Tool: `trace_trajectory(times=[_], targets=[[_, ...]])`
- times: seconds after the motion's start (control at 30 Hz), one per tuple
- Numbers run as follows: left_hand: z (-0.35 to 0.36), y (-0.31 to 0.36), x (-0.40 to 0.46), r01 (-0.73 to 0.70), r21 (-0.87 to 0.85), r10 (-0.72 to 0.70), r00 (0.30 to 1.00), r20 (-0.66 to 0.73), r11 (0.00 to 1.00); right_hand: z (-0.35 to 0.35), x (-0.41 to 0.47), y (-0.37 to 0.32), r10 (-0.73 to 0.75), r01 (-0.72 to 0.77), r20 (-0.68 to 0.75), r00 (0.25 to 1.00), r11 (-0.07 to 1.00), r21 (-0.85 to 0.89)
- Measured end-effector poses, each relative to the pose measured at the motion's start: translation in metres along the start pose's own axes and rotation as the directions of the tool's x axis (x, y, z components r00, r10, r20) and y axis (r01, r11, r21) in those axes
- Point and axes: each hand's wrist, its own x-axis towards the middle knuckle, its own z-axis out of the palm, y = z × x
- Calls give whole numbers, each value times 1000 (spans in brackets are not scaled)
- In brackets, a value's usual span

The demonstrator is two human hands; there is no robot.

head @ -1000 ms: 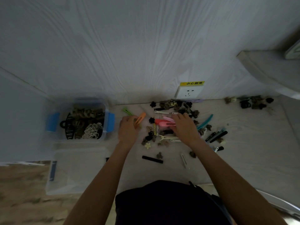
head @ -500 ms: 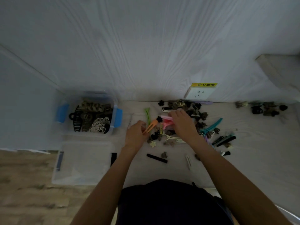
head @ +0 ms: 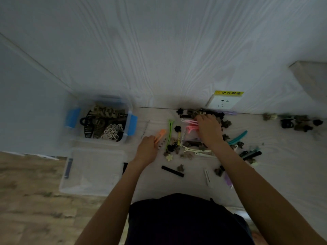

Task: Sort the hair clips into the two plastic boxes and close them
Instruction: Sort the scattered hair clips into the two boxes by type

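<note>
Left hand (head: 147, 149) fingers pinch orange clip (head: 160, 136) (pointing up-right); right hand's (head: 209, 130) grip unclear.

1. Right hand (head: 209, 130) covers part of the pink clips (head: 190, 128); fingertips hidden, grip unclear.
2. Small dark clips (head: 219, 115) by the wall: too dim to separate.
3. Lower clear box (head: 93, 172) blurred, contents unreadable.
4. Both forearms cut off at bottom edge.
</note>
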Motion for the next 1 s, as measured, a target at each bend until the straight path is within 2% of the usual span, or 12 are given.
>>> trace_trajectory(times=[0.13,0.3,0.4,0.5,0.57,0.7,0.83,1.0], targets=[[3,2,-4,13,-53,-15,999,-50,998,2,-5,4,-37,39,-65,997,998,39],[11,11,-6,-12,-39,10,999,-36,999,-6,-10,5,-21,47,-150,988,983,177],[11,7,-10,6,22,-5,998,-58,1000,-16,-9,1,-200,225,-153,968,960,168],[9,2,-15,16,53,-12,998,-67,998,-13,-7,-9,-445,450,-76,892,891,60],[8,4,-17,33,113,-27,998,-61,993,-12,-5,-17,-499,499,-19,866,866,-2],[11,12,-17,45,165,-33,997,-75,985,-13,-6,-25,-432,437,65,899,890,-128],[11,15,-16,33,99,-22,993,-115,995,-5,-2,-20,-310,313,59,949,949,-46],[-2,20,-29,-189,-61,170,957,-236,980,-11,0,-15,-236,231,136,962,972,46]])
